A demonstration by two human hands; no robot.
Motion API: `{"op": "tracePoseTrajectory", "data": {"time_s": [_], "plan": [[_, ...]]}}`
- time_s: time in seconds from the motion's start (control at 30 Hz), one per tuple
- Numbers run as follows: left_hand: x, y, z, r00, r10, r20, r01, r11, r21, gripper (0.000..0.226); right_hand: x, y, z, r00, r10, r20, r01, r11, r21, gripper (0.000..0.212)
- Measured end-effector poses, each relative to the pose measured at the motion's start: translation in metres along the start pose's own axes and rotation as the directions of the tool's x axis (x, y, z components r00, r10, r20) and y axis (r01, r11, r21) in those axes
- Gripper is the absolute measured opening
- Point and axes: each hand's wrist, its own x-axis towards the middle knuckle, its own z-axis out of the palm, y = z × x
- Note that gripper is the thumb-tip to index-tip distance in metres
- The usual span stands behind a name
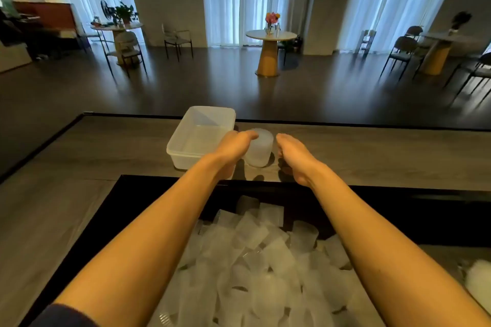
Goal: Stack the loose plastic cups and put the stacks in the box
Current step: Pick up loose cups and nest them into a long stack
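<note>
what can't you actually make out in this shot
Head view only:
Standing cup: single or a stack, translucent walls blur.
Left hand and right hand: fingers hidden under their backs, grip unclear.
White thing: blurred, cut by right edge.
Loose cups pile: count hidden by arms, bottom edge.

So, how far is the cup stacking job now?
Done: nothing is boxed yet; the clear rectangular plastic box looks empty. In hand: the left grip holds a translucent white stack of plastic cups beside the box; the right grip is close by it. Left: the big pile of loose clear plastic cups remains unstacked.
</note>
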Motion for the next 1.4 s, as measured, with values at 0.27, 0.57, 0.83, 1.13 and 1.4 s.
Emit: {"op": "tracePoseTrajectory", "data": {"time_s": [0.27, 0.57, 0.83, 1.13, 1.4], "plan": [[-0.01, -0.009, 0.002, 0.997, 0.083, 0.011, -0.083, 0.994, 0.077, 0.066, 0.004, 0.013, 0.013, 0.994, -0.105, 0.006, 0.105, 0.994, -0.036, 0.065], [-0.04, -0.013, -0.007, 0.911, 0.41, -0.043, -0.403, 0.907, 0.12, 0.08, -0.02, 0.005, 0.015, 0.905, -0.274, -0.326, 0.312, 0.948, 0.07, 0.048], [-0.077, -0.055, -0.015, 0.908, 0.406, -0.102, -0.395, 0.912, 0.116, 0.075, -0.063, 0.023, 0.025, 0.963, -0.235, -0.129, 0.257, 0.946, 0.195, 0.055], [-0.106, -0.102, -0.023, 0.919, 0.386, -0.075, -0.377, 0.919, 0.115, 0.086, -0.096, 0.058, 0.044, 0.994, -0.106, -0.017, 0.105, 0.926, 0.363, 0.029], [-0.106, -0.136, -0.044, 0.951, 0.305, -0.042, -0.254, 0.854, 0.455, 0.089, -0.087, 0.125, 0.045, 0.986, -0.074, -0.152, 0.027, 0.956, -0.291, 0.02]]}}
